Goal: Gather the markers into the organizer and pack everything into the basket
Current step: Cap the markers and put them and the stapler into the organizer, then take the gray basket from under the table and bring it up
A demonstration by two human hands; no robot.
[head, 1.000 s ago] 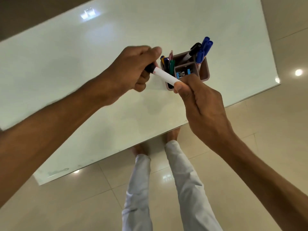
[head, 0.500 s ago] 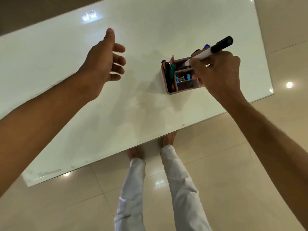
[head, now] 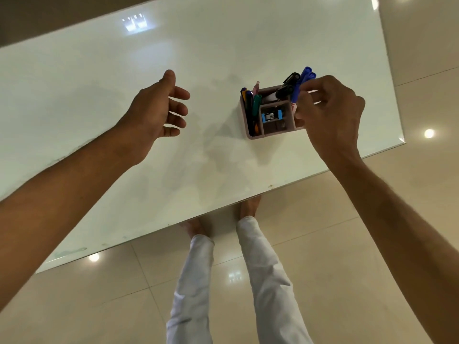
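Note:
A pink organizer (head: 255, 135) stands on the white table, right of centre. Its back compartment holds blue-capped markers (head: 306, 73) and black-capped markers (head: 285, 91). The left slot holds green and dark pens (head: 254, 105), and a blue-and-black item (head: 272, 117) lies in the front compartment. My right hand (head: 330, 112) is at the organizer's right side, fingers curled against the blue markers; whether it grips one is unclear. My left hand (head: 156, 110) hovers over the table to the left, fingers spread and holding nothing.
The glossy white table (head: 124, 170) has its near edge running diagonally above a beige tiled floor (head: 335, 244). My legs in white trousers (head: 263, 269) and bare feet stand at that edge. The table's right corner (head: 402, 142) is close to the organizer.
The black-capped marker passed from both hands to my right hand and went down into the organizer's back compartment. My left hand let go and drew away to the left.

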